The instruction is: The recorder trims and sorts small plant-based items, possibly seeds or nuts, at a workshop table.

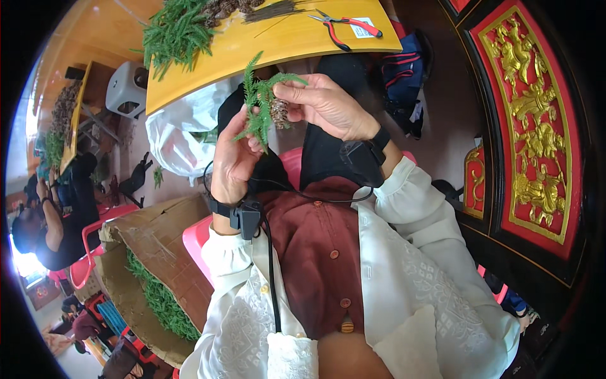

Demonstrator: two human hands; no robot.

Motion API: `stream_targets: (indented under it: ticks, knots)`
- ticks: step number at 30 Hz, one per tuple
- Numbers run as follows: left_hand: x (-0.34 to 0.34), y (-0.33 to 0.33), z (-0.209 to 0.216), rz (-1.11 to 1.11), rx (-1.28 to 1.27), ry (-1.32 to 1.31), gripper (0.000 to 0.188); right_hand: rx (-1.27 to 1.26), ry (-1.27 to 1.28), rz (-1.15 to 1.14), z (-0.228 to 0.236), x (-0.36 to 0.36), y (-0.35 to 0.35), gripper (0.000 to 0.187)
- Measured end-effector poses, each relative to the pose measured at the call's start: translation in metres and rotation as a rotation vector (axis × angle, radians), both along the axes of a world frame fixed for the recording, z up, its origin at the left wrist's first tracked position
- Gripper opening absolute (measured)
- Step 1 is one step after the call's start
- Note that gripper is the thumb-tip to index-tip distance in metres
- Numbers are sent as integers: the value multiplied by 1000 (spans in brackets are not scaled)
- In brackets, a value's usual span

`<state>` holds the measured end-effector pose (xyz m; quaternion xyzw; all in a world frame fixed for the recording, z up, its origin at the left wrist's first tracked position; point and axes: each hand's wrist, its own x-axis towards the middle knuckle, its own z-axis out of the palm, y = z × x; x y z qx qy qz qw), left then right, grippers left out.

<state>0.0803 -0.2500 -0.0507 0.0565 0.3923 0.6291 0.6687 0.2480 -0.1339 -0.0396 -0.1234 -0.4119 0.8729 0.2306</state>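
A green artificial pine sprig (255, 95) with several branching tips is held up in front of my lap, just off the table's near edge. A brown pine cone (279, 114) sits against its right side. My left hand (235, 155) has its fingers closed round the lower part of the sprig. From the right, my right hand (328, 107) pinches at the cone's upper side, thumb over the sprig's right branch. Its other fingertips are partly hidden behind the cone. Whether a wire joins cone and sprig is too small to see.
On the yellow table (265, 63) lie a heap of green sprigs (177, 38), pine cones (224, 7), thin dark wires (274, 10) and red-handled pliers (338, 28). A white plastic bag (183, 142) hangs below. A cardboard box (164, 240) holds more greenery. Another person (60, 221) sits at far left.
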Motion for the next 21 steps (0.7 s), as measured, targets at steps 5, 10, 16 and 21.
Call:
stream_targets:
  ticks: [5, 10, 16, 21]
  knots:
    - [29, 7, 1, 448, 142, 930, 20, -146, -6, -42, -9, 1, 4, 20]
    - [41, 10, 31, 178, 377, 1182, 35, -266, 90, -18, -15, 3, 11, 21]
    - [36, 12, 18, 232, 332, 931, 40, -314, 118, -9, -15, -2, 9, 22]
    - [21, 8, 22, 215, 269, 736, 32, -191, 62, -12, -7, 1, 6, 26]
